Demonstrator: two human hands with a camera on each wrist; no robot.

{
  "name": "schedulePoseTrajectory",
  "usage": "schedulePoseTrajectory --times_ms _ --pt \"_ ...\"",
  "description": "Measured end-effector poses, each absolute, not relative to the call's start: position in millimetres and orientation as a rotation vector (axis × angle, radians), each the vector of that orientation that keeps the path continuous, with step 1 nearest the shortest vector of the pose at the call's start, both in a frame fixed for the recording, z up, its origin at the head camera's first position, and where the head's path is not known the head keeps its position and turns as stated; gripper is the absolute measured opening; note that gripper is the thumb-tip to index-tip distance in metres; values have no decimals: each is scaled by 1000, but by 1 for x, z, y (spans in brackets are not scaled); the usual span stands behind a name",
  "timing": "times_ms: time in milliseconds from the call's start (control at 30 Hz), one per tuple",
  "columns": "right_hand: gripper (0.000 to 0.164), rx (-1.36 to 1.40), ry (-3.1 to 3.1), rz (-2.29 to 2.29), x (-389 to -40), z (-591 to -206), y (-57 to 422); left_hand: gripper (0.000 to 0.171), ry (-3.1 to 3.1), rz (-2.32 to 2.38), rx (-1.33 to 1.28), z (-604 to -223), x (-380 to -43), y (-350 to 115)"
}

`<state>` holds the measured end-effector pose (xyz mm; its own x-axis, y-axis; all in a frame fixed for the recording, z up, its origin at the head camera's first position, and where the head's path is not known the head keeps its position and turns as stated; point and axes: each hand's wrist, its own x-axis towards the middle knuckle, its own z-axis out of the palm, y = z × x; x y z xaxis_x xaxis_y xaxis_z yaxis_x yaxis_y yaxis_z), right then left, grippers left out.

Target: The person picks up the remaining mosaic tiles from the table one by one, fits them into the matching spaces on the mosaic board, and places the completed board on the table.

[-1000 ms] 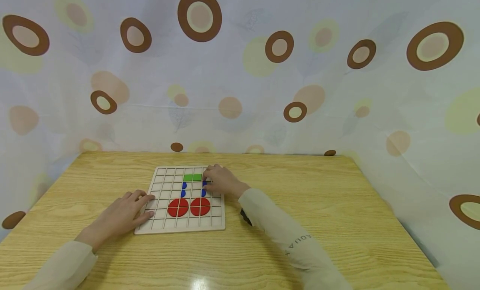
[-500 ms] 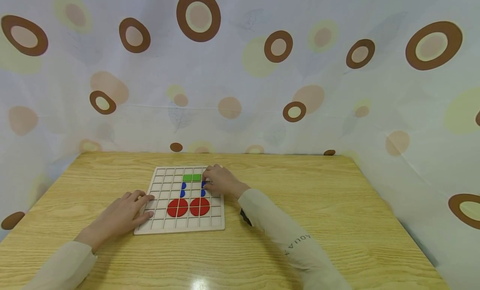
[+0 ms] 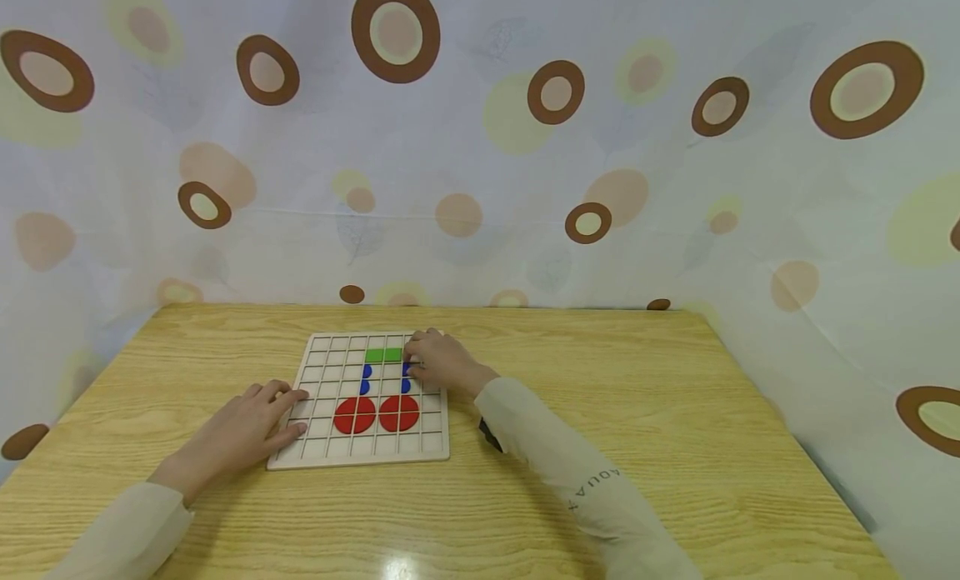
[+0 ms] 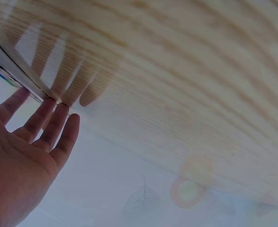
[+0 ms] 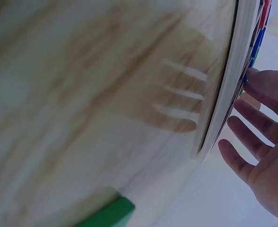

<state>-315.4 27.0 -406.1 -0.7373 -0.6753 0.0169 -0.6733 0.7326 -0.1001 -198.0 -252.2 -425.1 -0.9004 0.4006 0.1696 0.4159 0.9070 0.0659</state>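
A white grid board point(image 3: 318, 447) lies on the table, with flat coloured pieces in its cells. Two red discs point(image 3: 345, 407), each in quarters, sit lowest. Above them come small blue half-round pieces point(image 3: 365, 387) in two columns, topped by green squares point(image 3: 374, 356). My left hand point(image 3: 243, 426) rests at the board's left edge, fingers spread and loosely extended. My right hand point(image 3: 446, 363) lies over the upper right of the board, covering several cells. Its thumb point(image 5: 257, 78) touches a blue piece point(image 5: 246, 77) in the right wrist view, while the other fingers extend at the board's edge.
The wooden table point(image 3: 637, 413) runs back to a patterned cloth point(image 3: 480, 147) that hangs behind it and down the right side. A green block-like shape point(image 5: 110, 215) shows low in the right wrist view. A dark object point(image 3: 491, 435) pokes out under my right sleeve.
Both hands and the pieces stay nearly where they were. The whole head view drifts very slightly to the left.
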Motion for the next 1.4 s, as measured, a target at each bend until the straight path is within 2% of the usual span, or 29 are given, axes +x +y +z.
schedulePoseTrajectory --times_ms 733,1400 --pt "22 -1093 2915 -115 -317 -403 29 45 -2885 -158 -642 -422 -198 -252" --pt "21 -1143 2961 -227 -306 -390 77 46 -2913 -139 -633 -422 -197 -251"
